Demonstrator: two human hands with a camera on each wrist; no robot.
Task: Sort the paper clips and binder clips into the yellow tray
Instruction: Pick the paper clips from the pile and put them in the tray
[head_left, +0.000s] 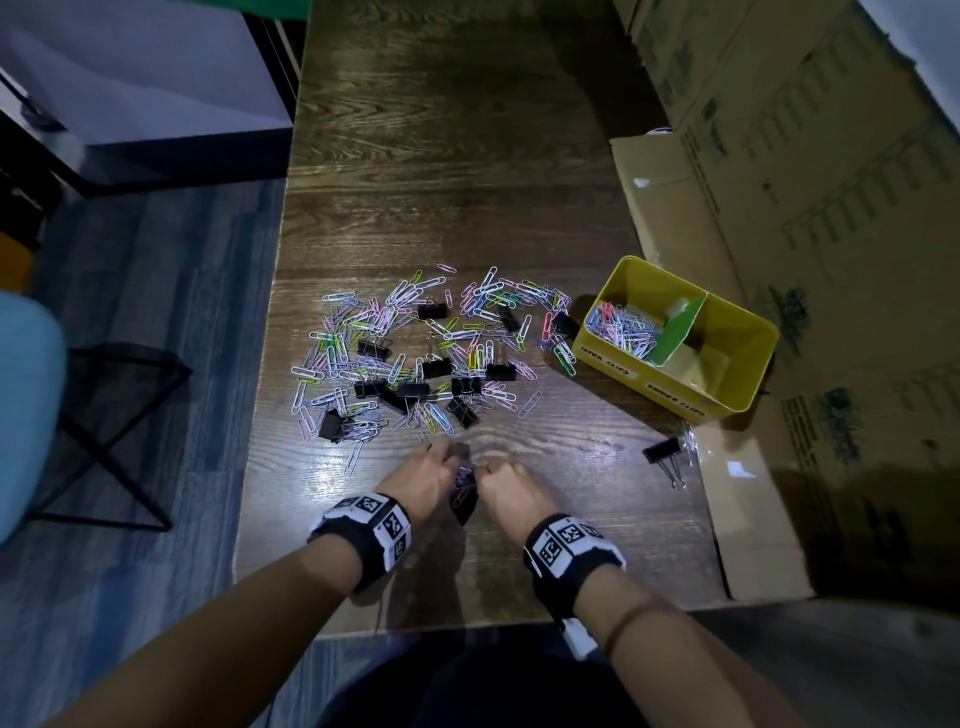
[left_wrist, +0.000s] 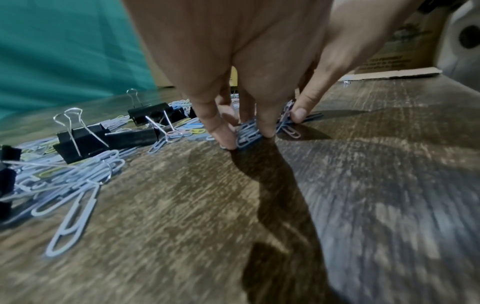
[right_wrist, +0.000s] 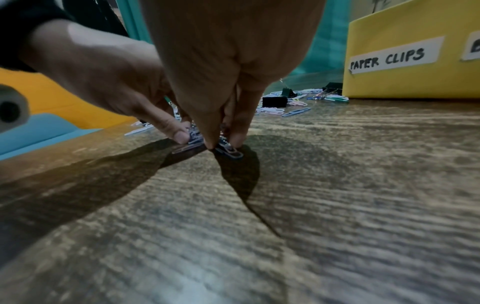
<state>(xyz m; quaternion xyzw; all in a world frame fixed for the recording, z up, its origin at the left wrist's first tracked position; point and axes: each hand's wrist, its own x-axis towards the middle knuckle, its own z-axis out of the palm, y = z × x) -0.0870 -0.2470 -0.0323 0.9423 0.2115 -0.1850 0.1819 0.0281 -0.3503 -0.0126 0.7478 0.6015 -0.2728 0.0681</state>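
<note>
A loose pile of coloured paper clips mixed with black binder clips covers the middle of the wooden table. The yellow tray stands to its right, split by a green divider; its "PAPER CLIPS" side holds several paper clips. Both hands meet near the table's front edge. My left hand pinches a small stack of bluish paper clips on the table. My right hand pinches more clips of the same bunch, fingertips touching the wood.
One binder clip lies alone in front of the tray. Cardboard boxes line the right side, with a flap lying on the table. The table's left edge drops to the floor by a black wire stand.
</note>
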